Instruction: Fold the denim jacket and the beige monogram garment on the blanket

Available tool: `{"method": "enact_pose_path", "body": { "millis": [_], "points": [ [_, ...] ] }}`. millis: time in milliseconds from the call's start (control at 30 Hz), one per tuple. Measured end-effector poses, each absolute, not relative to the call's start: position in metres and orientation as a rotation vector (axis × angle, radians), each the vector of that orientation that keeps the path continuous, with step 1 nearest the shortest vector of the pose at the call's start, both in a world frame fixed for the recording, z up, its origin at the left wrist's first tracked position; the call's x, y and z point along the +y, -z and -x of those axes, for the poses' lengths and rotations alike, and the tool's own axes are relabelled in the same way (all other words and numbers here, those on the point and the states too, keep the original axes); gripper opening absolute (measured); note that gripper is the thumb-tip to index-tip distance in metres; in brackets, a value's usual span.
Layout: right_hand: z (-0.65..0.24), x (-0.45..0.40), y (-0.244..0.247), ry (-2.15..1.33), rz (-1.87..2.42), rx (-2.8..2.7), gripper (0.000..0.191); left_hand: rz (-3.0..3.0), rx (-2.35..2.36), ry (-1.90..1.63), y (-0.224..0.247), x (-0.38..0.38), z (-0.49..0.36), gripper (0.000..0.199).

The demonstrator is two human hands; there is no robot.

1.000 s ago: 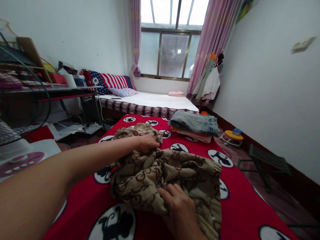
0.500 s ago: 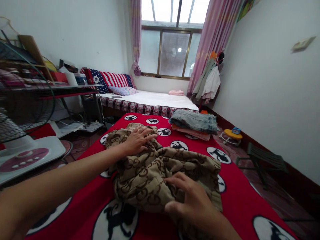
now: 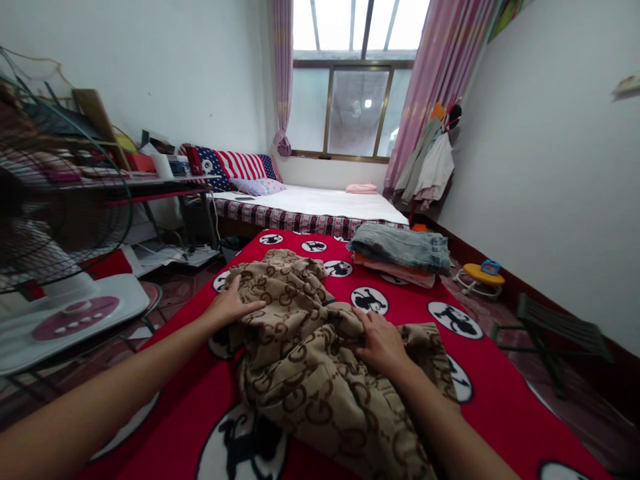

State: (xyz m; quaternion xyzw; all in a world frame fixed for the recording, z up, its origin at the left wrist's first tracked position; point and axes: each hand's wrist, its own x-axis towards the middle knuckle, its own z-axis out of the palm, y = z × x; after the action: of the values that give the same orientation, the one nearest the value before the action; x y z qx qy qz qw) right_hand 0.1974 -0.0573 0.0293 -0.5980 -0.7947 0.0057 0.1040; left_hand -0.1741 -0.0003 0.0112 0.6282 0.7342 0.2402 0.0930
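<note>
A rumpled tan garment with a dark brown letter pattern lies in folds on a red cloth printed with black figures in white circles. At its left edge rests my left hand, thumb spread away from the fingers. My right hand lies on the upper right part of the garment, its fingers stretched out and the thumb apart. Past the right hand sits a folded stack with blue jeans on top and pinkish-orange cloth underneath.
On the left stand a fan and a cluttered desk. Beyond the red cloth is a bed under a window. A yellow stool and a dark folding stool stand on the floor at right.
My left hand has moved from the garment's upper middle to its left edge. My right hand has shifted up and away from me, and more patterned fabric is spread toward me.
</note>
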Motion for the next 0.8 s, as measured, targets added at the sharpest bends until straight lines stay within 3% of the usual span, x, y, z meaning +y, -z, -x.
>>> {"method": "enact_pose_path", "body": {
  "millis": [100,233,367,500,600,733,800],
  "points": [
    [-0.188,-0.061,-0.027,0.012,1.806,-2.358,0.053,-1.812,2.207,-0.746,-0.014,0.005,0.144,0.109],
    [-0.192,-0.066,-0.035,-0.142,1.793,-2.196,0.025,-1.888,2.003,-1.083,-0.037,0.023,0.101,0.072],
    [-0.196,-0.074,-0.053,-0.520,1.461,-1.660,0.035,-2.251,1.555,-1.405,-0.111,0.056,0.076,0.056],
    [-0.191,-0.087,-0.070,-1.022,1.130,-1.217,0.053,-2.282,1.799,-1.389,-0.173,0.096,0.085,0.065],
    [-0.190,-0.096,-0.061,-1.275,1.133,-1.120,0.056,-2.177,1.991,-1.199,-0.162,0.104,0.096,0.073],
    [-0.193,-0.099,-0.028,-1.353,1.239,-1.228,0.052,-2.238,1.935,-0.942,-0.094,0.072,0.092,0.063],
    [-0.194,-0.095,-0.019,-1.285,1.250,-1.373,0.048,-2.360,1.783,-0.648,-0.064,0.046,0.084,0.067]
  ]
}}
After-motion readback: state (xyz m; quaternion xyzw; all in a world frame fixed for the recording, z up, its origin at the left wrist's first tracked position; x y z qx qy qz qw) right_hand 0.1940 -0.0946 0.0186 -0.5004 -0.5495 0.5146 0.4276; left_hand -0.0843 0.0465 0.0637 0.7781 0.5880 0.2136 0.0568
